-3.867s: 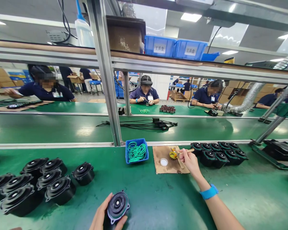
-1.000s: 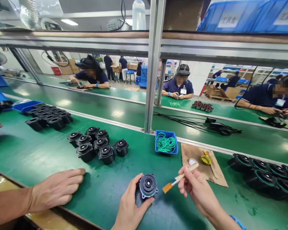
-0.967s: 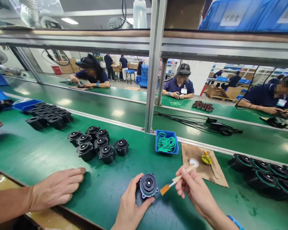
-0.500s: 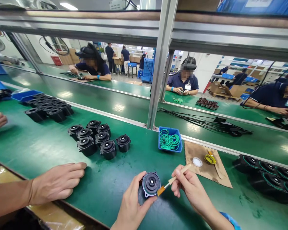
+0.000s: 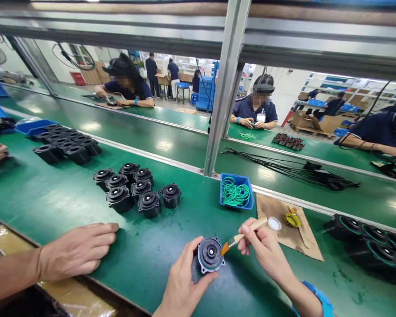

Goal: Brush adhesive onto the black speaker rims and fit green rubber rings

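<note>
My left hand (image 5: pixel 184 278) grips a round black motor housing (image 5: pixel 207 260) by its sides, with its stepped top face turned up and a green ring around it. In my right hand (image 5: pixel 262 248) is a small paintbrush (image 5: pixel 238 236) with a pale wooden handle. Its orange bristles meet the right edge of the housing's top. Beyond my hands stands a blue bin (image 5: pixel 251 203) of green rubber rings (image 5: pixel 235 193). Right of it, a stained cardboard sheet (image 5: pixel 264 204) carries a yellow-rimmed pot (image 5: pixel 292 219) and a white round lid (image 5: pixel 274 223).
Several black housings (image 5: pixel 140 188) stand left of centre, with more (image 5: pixel 66 143) farther left. Housings with green rings (image 5: pixel 376 248) sit at the right. A co-worker's hand (image 5: pixel 79 248) rests at the left edge. A metal post (image 5: pixel 219 101) rises behind the bin.
The brush has shifted around the housing's rim, from its lower right to its right side. The housing is tilted slightly differently in my left hand. The camera view has moved slightly.
</note>
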Demonstrator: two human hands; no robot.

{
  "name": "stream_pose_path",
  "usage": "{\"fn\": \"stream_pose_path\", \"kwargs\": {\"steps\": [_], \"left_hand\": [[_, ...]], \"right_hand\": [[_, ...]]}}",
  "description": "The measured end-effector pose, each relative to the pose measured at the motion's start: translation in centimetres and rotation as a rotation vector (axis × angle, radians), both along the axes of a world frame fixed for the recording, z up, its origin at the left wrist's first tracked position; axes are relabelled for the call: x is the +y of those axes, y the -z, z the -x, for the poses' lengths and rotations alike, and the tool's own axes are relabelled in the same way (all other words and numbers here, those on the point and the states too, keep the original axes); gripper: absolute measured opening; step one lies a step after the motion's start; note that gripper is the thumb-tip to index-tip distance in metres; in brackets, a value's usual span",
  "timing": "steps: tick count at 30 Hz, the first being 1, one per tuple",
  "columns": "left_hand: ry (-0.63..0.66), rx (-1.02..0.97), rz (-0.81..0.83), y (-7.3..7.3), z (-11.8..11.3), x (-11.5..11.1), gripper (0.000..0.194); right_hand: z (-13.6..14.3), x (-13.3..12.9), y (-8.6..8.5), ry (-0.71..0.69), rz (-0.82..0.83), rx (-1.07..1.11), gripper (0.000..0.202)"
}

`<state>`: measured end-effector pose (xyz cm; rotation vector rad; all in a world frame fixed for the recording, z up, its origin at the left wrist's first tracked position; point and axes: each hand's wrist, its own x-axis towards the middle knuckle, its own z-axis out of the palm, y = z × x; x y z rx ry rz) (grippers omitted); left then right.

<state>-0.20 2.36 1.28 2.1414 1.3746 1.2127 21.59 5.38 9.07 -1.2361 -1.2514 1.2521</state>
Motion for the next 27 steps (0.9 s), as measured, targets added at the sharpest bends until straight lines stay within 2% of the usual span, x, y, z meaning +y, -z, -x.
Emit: {"fn": "stream_pose_path", "kwargs": {"steps": [7,10,15,21,27], "left_hand": [[-0.019,-0.034,-0.004,0.1,-0.1,-0.1,0.057],[-0.018,-0.055,-0.088,0.1,-0.1,-0.3,0.051],[0.026,-0.051,-0.287,-0.5,-0.2,-0.4,0.035],[0.033,-0.052,-0.348,-0.8,-0.2,-0.5,0.033],[0.055,-0.017,-0.379,-0.4,0.0,-0.6,0.035]], "right_hand": [[0.0,0.4,-0.8,0.043,-0.057,0.029,0.048],[0.0,-0.4,-1.3,0.100,-0.102,0.011,0.046],[0.2,-2.0,-1.6,0.169,-0.266,-0.135,0.046],[0.8,-3.0,-2.0,0.169,-0.486,-0.365,0.042],[1.4,-3.4,-2.3,0.147,-0.584,-0.462,0.038]]}}
